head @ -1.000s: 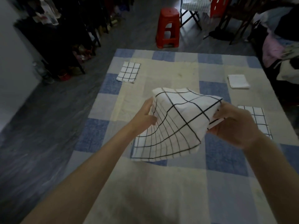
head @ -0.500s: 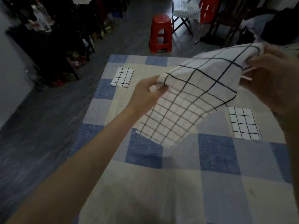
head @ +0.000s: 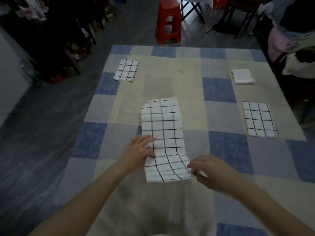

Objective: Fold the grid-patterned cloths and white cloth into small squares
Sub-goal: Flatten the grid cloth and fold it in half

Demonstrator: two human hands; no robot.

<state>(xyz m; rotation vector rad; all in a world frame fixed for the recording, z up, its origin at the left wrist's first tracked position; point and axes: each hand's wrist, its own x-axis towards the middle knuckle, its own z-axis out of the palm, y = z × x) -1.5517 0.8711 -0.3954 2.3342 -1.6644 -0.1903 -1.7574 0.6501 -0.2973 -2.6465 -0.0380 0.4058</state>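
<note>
A long grid-patterned cloth lies lengthwise on the checked blanket, folded into a strip. My left hand rests on its near left edge with fingers spread. My right hand pinches its near right corner. A folded grid cloth lies at the far left. Another folded grid cloth lies at the right. A small folded white cloth sits at the far right.
The blue, grey and cream blanket is spread over a dark floor. A red plastic stool stands beyond its far edge. Dark furniture lines the left, and a pile of clothes lies at the right.
The grid cloth was held up in the air between both hands; now it lies flat on the blanket, with both hands lowered to its near end.
</note>
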